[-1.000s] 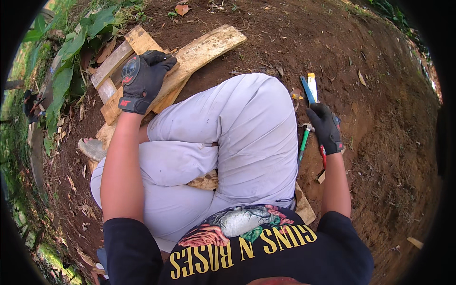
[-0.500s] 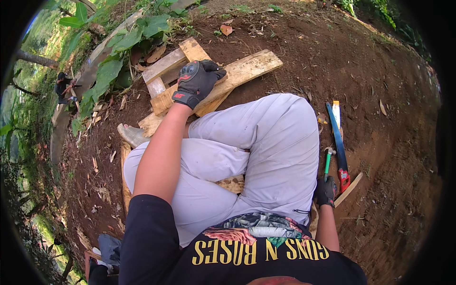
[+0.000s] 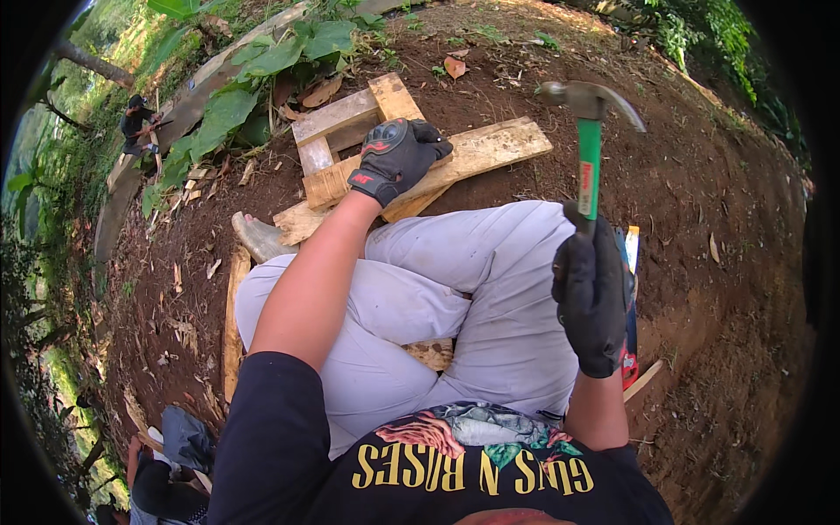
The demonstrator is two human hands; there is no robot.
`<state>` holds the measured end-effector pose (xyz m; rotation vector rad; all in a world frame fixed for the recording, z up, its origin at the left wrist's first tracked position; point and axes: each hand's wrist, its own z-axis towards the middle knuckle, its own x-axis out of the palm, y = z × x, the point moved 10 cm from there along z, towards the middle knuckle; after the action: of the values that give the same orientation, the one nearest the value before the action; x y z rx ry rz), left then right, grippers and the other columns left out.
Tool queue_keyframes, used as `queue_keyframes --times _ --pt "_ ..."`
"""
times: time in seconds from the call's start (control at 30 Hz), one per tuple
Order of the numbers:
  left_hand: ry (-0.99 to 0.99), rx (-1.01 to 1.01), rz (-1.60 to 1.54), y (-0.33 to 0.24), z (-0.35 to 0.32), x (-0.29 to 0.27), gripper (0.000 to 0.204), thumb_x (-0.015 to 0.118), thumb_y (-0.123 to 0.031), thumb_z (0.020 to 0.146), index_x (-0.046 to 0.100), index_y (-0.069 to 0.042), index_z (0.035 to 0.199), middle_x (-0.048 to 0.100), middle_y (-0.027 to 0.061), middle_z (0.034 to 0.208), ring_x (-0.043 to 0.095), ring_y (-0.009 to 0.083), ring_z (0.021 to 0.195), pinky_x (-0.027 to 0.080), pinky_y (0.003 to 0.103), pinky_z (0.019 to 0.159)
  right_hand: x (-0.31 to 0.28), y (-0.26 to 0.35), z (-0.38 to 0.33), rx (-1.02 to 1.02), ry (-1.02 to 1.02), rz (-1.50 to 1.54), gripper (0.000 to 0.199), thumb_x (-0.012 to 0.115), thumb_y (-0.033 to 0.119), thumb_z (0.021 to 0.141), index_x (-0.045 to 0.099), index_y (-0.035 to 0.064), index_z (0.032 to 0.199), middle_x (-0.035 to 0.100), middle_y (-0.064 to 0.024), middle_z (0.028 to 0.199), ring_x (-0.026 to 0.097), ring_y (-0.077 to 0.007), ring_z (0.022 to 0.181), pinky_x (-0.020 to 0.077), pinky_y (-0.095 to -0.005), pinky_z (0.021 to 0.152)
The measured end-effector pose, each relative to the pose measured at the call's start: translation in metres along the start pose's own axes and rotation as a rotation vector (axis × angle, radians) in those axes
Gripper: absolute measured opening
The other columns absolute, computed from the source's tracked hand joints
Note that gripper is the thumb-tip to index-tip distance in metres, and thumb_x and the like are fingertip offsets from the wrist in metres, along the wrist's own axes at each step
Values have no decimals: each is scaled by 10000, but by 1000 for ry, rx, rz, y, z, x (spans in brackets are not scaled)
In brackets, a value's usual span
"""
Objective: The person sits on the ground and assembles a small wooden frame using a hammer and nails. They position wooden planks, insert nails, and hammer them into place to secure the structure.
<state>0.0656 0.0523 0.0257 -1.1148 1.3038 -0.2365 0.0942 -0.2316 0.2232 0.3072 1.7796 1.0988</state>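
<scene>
My right hand [image 3: 595, 297], in a black glove, grips a claw hammer [image 3: 588, 171] by its green handle. The hammer stands raised over the ground to the right of my knee, its metal head at the top. My left hand [image 3: 395, 157], also gloved, rests on a stack of crossed wooden planks [image 3: 490, 150] beyond my shins. Its fingers are closed together close to the upper plank; whatever they pinch, if anything, is hidden. Behind that hand the pieces of wood form a rough frame [image 3: 337, 118].
A handsaw [image 3: 630, 350] with a red handle lies on the soil at my right, partly hidden by my right hand. Near it is a thin wood strip [image 3: 644, 381]. Leafy plants [image 3: 262, 70] grow at the far left. Another person [image 3: 138, 127] is farther off; someone else [image 3: 166, 490] is at lower left.
My right hand has lifted the hammer from beside the saw, up and forward. The left hand stays on the planks, while the whole view has shifted slightly.
</scene>
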Motion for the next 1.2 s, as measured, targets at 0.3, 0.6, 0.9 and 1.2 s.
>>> queue_keyframes --times 0.3,0.6,0.9,1.2 --pt "-31 97 48 -15 -6 -8 379 844 -444 869 841 -109 1045 817 118 1006 774 292 902 594 399 842 74 27 17 -215 70 -297 294 544 146 1101 629 -22 1327 727 -272 1085 739 -416 910 574 -492 770" --pt "-41 88 31 -9 2 -10 308 827 -462 857 853 -179 976 807 109 974 761 335 918 592 451 839 73 22 9 -307 14 -467 328 519 202 1124 643 1 1352 731 -170 926 734 -287 775 565 -413 698" --pt "20 81 77 -13 2 -12 332 818 -465 863 845 -165 1003 809 95 986 763 314 943 591 436 870 83 13 15 -237 95 -503 299 559 156 1091 647 -31 1308 727 -284 1063 729 -436 913 576 -490 767" --pt "30 85 115 -19 4 -14 396 815 -491 862 841 -144 1052 809 105 1032 762 315 981 588 434 891 91 4 16 -350 60 -573 272 576 155 1084 676 -12 1275 746 -249 994 732 -432 855 576 -490 729"
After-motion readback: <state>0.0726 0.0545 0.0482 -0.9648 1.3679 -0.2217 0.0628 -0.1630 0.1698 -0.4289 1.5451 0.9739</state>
